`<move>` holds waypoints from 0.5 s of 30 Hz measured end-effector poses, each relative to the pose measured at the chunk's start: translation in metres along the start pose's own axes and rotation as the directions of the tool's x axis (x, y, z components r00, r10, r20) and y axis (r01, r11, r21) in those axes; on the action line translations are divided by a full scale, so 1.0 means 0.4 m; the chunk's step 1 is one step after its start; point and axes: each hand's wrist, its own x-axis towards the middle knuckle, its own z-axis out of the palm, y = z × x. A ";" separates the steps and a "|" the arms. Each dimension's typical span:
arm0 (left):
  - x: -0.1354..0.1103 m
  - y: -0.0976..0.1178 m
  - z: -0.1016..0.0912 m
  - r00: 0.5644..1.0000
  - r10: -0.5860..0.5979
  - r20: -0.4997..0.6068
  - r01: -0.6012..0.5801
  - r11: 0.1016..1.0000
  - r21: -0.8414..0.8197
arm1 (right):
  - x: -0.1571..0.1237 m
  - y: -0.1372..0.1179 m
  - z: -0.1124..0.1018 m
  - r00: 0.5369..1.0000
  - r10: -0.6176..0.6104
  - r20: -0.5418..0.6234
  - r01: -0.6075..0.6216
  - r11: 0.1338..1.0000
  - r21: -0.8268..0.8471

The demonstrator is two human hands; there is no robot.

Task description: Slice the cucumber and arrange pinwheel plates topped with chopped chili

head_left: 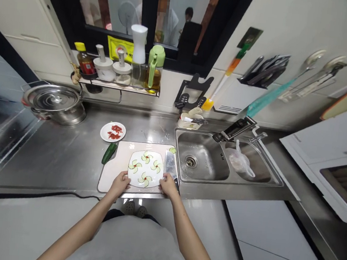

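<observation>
A squarish white plate (145, 169) lies over the cutting board (115, 169), bearing several pinwheels of thin green-edged slices with red centres. At its left edge my left hand (120, 183) is closed on the rim. My right hand (169, 185) grips the opposite rim. Just right of the plate a cleaver (171, 164) rests on the board, its dark handle partly behind my right hand. A cucumber piece (109, 153) lies by the board's left edge, and a small green slice (172, 150) sits at the top right corner.
Behind the board stands a small white plate (103, 133) with chopped red bits. A lidded steel pot (69, 112) is at the left. To the right is a double sink (200, 170) holding a plastic bag (240, 162). A condiment rack (119, 85) hangs below the window.
</observation>
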 end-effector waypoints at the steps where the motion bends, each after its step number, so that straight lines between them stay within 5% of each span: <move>1: -0.002 0.001 0.003 1.000 0.010 -0.005 -0.010 1.000 0.008 | -0.001 -0.004 0.002 1.000 0.020 -0.006 -0.020 1.000 -0.009; 9: -0.043 0.029 0.002 0.999 0.051 -0.002 -0.051 0.997 -0.054 | -0.029 -0.034 -0.013 0.995 0.080 0.052 -0.089 0.976 0.200; 15: -0.133 0.102 -0.009 0.994 0.102 0.031 -0.098 0.988 -0.117 | -0.103 -0.080 -0.082 0.989 -0.039 0.144 -0.014 0.938 0.346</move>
